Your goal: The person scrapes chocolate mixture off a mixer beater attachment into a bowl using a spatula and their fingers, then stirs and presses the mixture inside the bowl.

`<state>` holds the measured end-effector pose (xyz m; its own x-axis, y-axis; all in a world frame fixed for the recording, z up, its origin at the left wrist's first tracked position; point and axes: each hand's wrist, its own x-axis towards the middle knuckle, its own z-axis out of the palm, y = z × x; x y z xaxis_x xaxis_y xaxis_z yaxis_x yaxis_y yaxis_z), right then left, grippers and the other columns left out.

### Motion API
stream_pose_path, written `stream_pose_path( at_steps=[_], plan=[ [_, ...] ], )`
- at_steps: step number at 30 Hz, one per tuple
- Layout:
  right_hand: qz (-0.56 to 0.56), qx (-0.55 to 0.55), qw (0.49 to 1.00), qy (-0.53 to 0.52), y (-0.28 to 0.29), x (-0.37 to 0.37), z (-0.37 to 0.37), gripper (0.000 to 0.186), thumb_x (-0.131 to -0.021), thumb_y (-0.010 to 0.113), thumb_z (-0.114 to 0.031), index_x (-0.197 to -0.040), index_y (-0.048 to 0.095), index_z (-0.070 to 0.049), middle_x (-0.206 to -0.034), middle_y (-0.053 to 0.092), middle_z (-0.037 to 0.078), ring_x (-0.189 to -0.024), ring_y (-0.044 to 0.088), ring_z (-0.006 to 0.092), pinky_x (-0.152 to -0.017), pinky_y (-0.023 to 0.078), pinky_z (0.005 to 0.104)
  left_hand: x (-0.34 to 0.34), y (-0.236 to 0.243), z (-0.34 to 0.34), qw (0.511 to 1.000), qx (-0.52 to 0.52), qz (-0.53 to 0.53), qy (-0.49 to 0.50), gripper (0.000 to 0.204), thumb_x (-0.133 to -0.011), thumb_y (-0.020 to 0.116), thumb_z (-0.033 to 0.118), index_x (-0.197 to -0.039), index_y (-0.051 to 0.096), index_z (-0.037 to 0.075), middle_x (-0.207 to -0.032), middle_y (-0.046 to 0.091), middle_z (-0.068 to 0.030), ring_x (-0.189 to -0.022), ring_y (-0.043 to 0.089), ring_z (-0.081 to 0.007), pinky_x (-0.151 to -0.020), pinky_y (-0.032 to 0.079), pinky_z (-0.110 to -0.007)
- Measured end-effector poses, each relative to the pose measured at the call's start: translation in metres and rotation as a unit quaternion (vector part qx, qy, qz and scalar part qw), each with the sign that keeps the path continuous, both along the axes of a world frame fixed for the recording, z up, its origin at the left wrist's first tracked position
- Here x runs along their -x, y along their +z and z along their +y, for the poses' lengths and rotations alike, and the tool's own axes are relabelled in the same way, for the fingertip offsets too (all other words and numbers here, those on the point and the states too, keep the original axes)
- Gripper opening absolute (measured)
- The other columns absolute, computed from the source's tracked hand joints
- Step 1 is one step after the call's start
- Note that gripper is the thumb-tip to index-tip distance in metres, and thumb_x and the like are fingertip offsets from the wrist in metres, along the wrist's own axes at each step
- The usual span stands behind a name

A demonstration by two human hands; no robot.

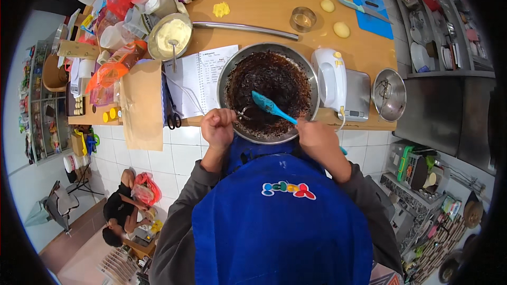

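Note:
A large metal mixing bowl (312, 106) sits at the table's near edge, coated inside with a thick, dark brown, sticky mixture (274, 80). My right hand (320, 138) is closed round the handle of a light blue spatula (268, 105), whose blade rests in the mixture near the bowl's middle. At the bowl's left rim my left hand (218, 126) is closed on what looks like a metal spoon (244, 113). The spoon's end reaches into the bowl, close to the spatula blade; most of its handle is hidden by my fingers.
A white hand mixer (330, 76) and a kitchen scale (358, 95) stand right of the bowl, with another metal bowl (389, 95) beyond. Left are an open notebook (203, 71), scissors (173, 119) and a bowl of pale cream (171, 37). A metal tube (245, 28) lies behind. Another person (124, 206) sits low at left.

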<state>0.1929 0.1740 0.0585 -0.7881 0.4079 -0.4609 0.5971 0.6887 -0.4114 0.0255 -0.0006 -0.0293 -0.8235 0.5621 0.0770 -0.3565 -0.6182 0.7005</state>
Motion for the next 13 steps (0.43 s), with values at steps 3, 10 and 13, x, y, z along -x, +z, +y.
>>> stream_pose_path(
  at_steps=[3,10,13],
  plan=[
    [-0.022,0.005,1.000,0.000,-0.034,-0.006,-0.002,0.023,-0.088,0.043,-0.018,-0.090,0.061,-0.004,-0.074,0.063,0.021,-0.070,0.063,0.0396,-0.060,0.047,0.0510,0.002,0.009,0.007,0.998,0.001,-0.051,0.030,0.030,-0.081,0.042,0.014,-0.057,0.024,0.012,-0.050,0.019,0.0006,-0.047,0.019,-0.0134,-0.048,0.020,-0.032],
    [0.075,-0.100,0.992,-0.027,-0.003,-0.024,0.011,0.025,-0.086,0.050,-0.022,-0.104,0.061,-0.010,-0.071,0.060,0.017,-0.065,0.061,0.0388,-0.056,0.046,0.0490,0.039,0.043,0.019,0.993,-0.030,-0.092,0.069,0.035,-0.083,0.044,0.019,-0.055,0.023,0.014,-0.048,0.017,0.0023,-0.045,0.016,-0.0117,-0.046,0.017,-0.031],
    [0.055,-0.130,0.990,-0.006,0.013,-0.031,0.011,0.029,-0.084,0.054,-0.020,-0.110,0.061,-0.010,-0.077,0.062,0.016,-0.067,0.063,0.0354,-0.054,0.047,0.0465,0.047,0.041,0.030,0.996,-0.019,-0.055,0.074,0.029,-0.081,0.044,0.017,-0.059,0.027,0.011,-0.047,0.018,-0.0003,-0.045,0.016,-0.0131,-0.046,0.016,-0.032]
  ],
)
